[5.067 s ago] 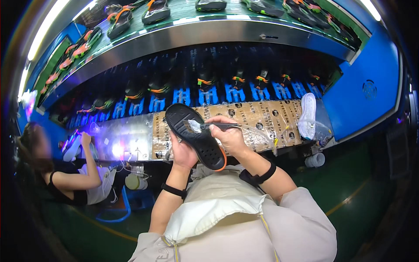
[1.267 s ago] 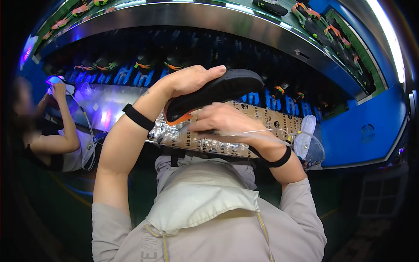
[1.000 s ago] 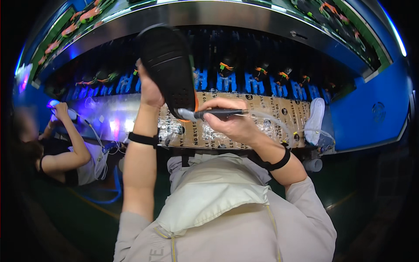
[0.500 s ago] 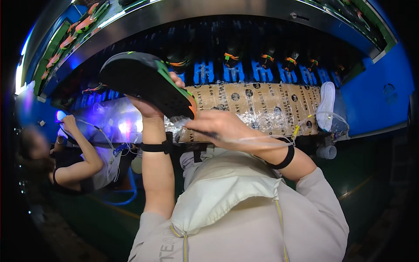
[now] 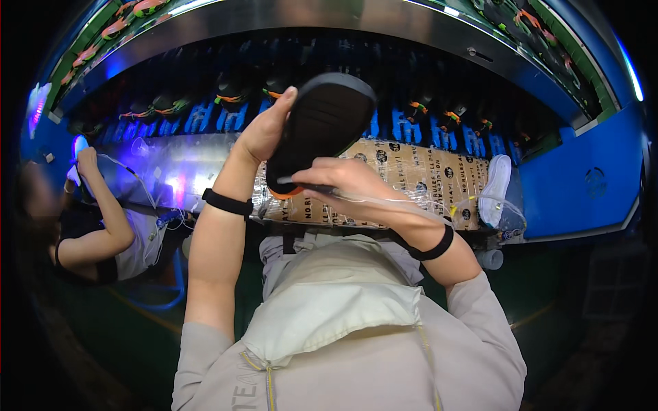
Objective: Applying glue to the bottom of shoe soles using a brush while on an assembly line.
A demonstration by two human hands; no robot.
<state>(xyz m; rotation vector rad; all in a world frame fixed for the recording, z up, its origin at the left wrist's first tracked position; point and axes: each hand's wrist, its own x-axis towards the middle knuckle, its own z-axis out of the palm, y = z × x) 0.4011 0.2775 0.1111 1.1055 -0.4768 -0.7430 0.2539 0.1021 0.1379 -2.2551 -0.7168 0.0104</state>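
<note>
Above the bench I hold up a shoe (image 5: 330, 113), its black bottom toward me and orange showing at its near end. My left hand (image 5: 264, 133) is closed around its left side, thumb up along the edge, with the other fingers hidden behind it. A slim dark brush-like tool (image 5: 312, 186) is gripped in my right hand (image 5: 349, 179). The tool's pale tip lies at the near end of the shoe's bottom, apparently touching it. From the tool, a thin clear tube (image 5: 411, 204) runs along my right forearm.
Printed cardboard (image 5: 404, 168) under clear wrap covers the bench. A white shoe (image 5: 495, 188) lies at its right end, near a white cup (image 5: 489, 259). Behind are several blue holders (image 5: 411, 127) with shoes, under a metal ledge (image 5: 384, 17). At left, a co-worker's arm (image 5: 110, 226) is raised.
My left hand has turned the shoe more upright and moved it right, so its bottom faces me. The tool in my right hand has shifted slightly up, staying at the shoe's near end.
</note>
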